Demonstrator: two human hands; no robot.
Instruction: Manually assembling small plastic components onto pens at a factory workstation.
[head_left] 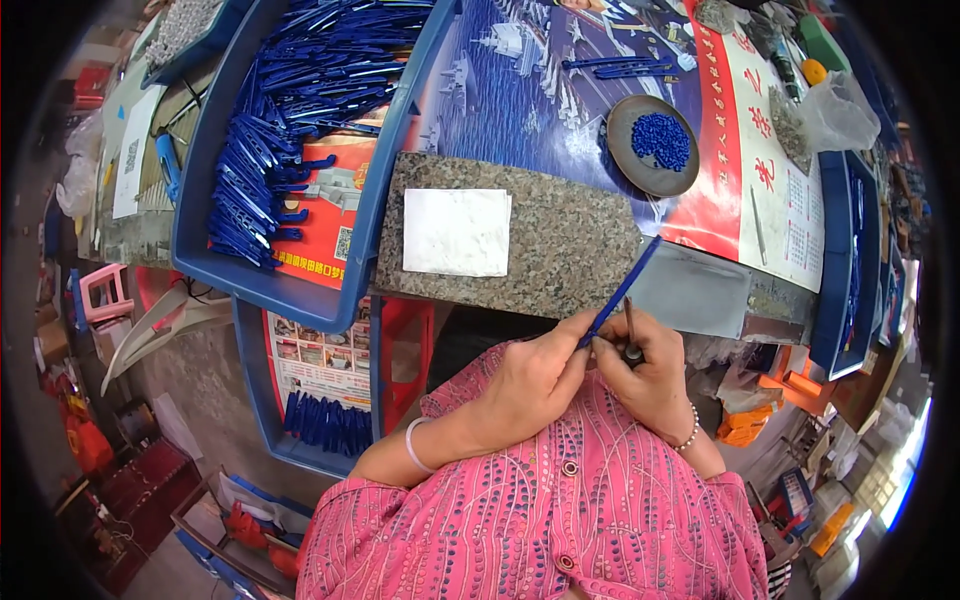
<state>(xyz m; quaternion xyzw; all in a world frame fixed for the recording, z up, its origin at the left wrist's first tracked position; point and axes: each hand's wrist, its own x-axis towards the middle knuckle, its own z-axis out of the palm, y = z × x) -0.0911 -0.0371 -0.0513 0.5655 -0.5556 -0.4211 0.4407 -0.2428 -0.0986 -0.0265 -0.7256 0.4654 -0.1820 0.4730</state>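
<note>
free rm over granite [565, 230] btwn white pad [456, 232] & dish [620, 150], blue strip [629, 282] juts R, tray wall [388, 150] blocks L

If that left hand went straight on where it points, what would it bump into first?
Probably the right hand, which sits just ahead of the left hand, though depth is hard to judge.

Tray [374, 200] left, dish [622, 140] right — sheet [456, 232] between.
</note>
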